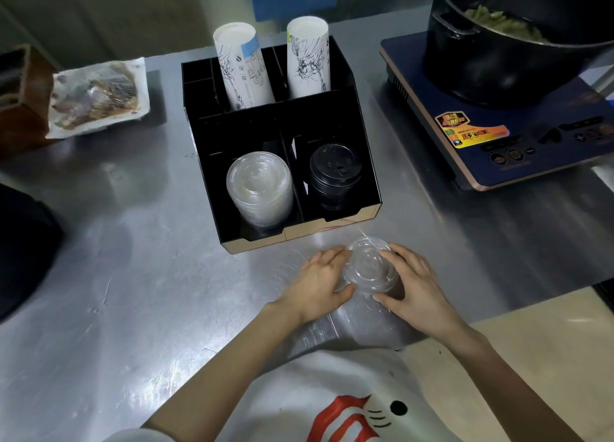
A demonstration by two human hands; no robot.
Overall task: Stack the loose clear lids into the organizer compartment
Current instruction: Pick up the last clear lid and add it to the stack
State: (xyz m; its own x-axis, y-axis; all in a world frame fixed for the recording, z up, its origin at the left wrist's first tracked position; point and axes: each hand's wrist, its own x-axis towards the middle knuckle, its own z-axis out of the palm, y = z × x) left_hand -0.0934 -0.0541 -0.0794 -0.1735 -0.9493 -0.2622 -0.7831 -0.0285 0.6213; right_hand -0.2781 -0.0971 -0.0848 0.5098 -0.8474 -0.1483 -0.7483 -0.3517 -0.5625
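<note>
Steel table [133, 275] seen from above. Left hand [319, 282] and right hand [415, 285], fingers curved, cup a small stack of clear lids [370, 267] between them, just in front of the black organizer [232, 136]. Its front-left compartment holds stacked clear lids [259, 186]; the front-right compartment holds black lids [334, 172].

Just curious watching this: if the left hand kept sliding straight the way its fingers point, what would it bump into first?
The left hand points up and right, its fingers already at the loose clear lid. Past that, probably the black organizer, near the black lids, though depth is hard to judge.
</note>
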